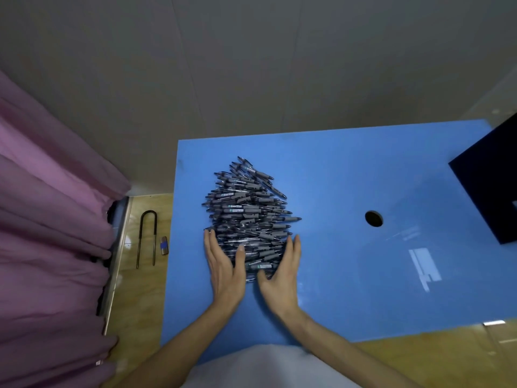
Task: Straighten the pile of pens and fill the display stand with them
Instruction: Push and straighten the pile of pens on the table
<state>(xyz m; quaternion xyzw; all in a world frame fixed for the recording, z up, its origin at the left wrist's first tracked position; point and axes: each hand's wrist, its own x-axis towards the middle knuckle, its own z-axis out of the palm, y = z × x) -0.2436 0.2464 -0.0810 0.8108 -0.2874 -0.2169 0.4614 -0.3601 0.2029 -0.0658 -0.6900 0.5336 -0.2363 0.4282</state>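
Note:
A big pile of pens [247, 211] with grey grips and clear barrels lies on the blue table [349, 270], most of them pointing left to right. My left hand [223, 264] stands flat against the pile's near left side, fingers straight and together, thumb resting on the pens. On the near right side my right hand [282, 271] presses in the same way. Both palms face each other with the nearest pens between them. A dark box-like object [489, 186] at the table's right edge may be the display stand; only part of it shows.
A round hole [373, 218] is cut in the table right of the pile. On the wooden floor to the left lie a U-shaped metal bar [147, 238] and a small blue lighter [164, 245]. A pink curtain [47, 219] hangs at far left.

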